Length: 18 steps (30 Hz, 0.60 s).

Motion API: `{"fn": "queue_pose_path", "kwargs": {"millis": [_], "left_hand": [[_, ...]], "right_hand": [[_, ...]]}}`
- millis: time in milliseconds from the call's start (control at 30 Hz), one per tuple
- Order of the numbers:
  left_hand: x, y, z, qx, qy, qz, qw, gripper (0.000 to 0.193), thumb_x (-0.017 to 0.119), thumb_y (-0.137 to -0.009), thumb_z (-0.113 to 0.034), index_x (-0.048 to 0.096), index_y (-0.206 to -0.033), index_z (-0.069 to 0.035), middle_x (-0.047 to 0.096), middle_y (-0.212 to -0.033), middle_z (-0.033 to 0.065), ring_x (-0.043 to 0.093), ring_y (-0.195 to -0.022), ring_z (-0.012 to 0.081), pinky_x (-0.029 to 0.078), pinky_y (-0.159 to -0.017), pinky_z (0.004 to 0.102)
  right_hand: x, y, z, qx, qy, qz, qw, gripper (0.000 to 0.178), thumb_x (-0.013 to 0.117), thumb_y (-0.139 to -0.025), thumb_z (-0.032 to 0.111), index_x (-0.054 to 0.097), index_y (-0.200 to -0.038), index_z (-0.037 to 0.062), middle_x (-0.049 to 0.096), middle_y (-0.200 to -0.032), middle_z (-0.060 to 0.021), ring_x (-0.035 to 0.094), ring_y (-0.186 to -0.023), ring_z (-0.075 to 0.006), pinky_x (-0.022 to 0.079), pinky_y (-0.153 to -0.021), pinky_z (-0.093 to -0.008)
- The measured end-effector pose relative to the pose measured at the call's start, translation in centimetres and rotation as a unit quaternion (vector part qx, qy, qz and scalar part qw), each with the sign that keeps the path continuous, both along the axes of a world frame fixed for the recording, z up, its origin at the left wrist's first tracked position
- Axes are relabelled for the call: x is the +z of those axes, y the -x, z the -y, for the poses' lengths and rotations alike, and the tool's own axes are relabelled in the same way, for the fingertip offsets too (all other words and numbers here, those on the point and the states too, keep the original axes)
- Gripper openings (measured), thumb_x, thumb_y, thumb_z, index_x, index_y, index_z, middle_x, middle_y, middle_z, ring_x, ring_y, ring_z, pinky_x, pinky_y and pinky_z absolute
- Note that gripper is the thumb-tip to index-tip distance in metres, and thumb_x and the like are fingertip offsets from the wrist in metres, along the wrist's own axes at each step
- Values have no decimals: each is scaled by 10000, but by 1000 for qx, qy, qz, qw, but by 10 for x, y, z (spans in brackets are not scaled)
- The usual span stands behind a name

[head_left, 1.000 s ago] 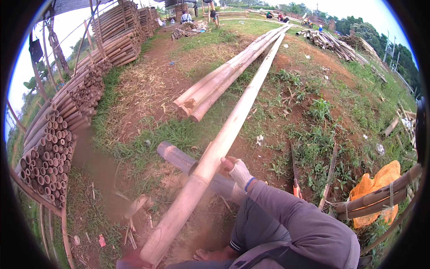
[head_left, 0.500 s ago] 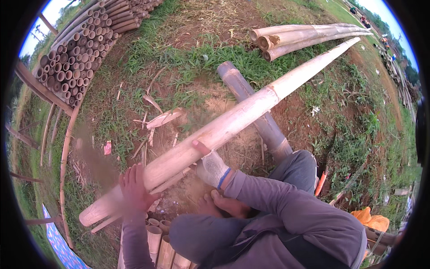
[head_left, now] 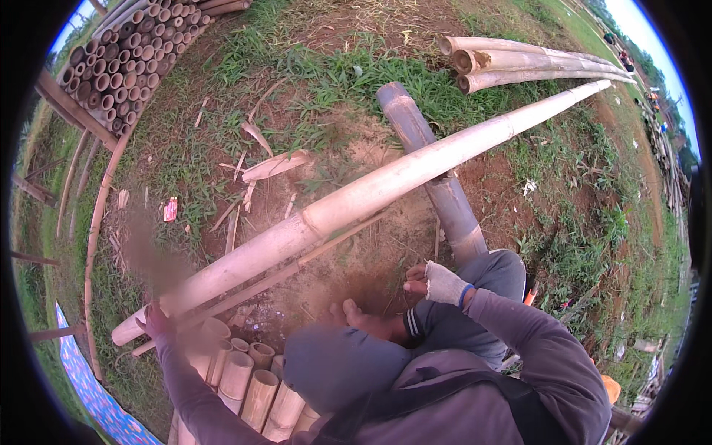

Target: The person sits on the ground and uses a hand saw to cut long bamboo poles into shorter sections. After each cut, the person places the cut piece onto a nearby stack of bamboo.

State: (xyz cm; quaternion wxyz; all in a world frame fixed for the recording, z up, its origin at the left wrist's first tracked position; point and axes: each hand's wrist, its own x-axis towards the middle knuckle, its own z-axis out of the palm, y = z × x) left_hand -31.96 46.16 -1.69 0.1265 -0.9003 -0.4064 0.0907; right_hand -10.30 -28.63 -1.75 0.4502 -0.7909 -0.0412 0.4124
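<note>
A long pale bamboo pole (head_left: 356,202) runs from the lower left to the upper right. It rests across a thicker, greyish bamboo length (head_left: 445,204) on the ground. My left hand (head_left: 157,320) grips the pole close to its lower-left end; a blurry smudge covers part of the fingers. My right hand (head_left: 443,284), in a white glove with bare fingertips and a blue cuff edge, is apart from the pole above my bent knee. Its fingers are curled together, and whatever is in them cannot be made out. A thin split bamboo strip (head_left: 297,265) lies alongside the pole.
Several cut bamboo tubes (head_left: 261,387) stand bundled by my left knee. Stacked bamboo (head_left: 122,70) fills a wooden rack at far left. More long poles (head_left: 519,61) lie at far right. Bamboo shavings (head_left: 276,165) are scattered on the soil, and a patterned blue sheet (head_left: 93,389) lies at lower left.
My right hand has left the pole and moved right, its fingers now curled. My left hand has shifted down and left to the pole's end. The pole has slid toward the lower left.
</note>
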Motion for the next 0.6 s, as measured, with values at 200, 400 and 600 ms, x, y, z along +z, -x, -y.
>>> {"fn": "queue_pose_path", "kwargs": {"millis": [200,400,600], "left_hand": [[-25,-1,87,-6,-26,216,976,503,817,-863,-195,587,-1304,-122,604,-1311,148,599,-1243,358,485,-1036,561],[-76,-62,274,-307,219,176,909,584,755,-883,-199,590,-1436,-113,621,-1440,147,574,-1378,354,428,-1178,527],[-148,-112,265,-234,202,7,951,490,568,-997,-224,593,-1472,-101,601,-1508,189,514,-1468,402,339,-1238,654]], "right_hand": [[-19,2,-29,-21,22,94,995,519,848,-952,298,677,-1321,-24,785,-1146,-220,783,-1040,-298,625,-878,-411],[-28,13,-52,112,47,195,973,477,848,-931,269,696,-1281,-19,784,-1112,-230,781,-1015,-354,616,-887,-441],[-28,16,-58,194,56,229,952,481,825,-921,280,672,-1312,45,739,-1104,-216,713,-1032,-405,548,-892,-502]]}}
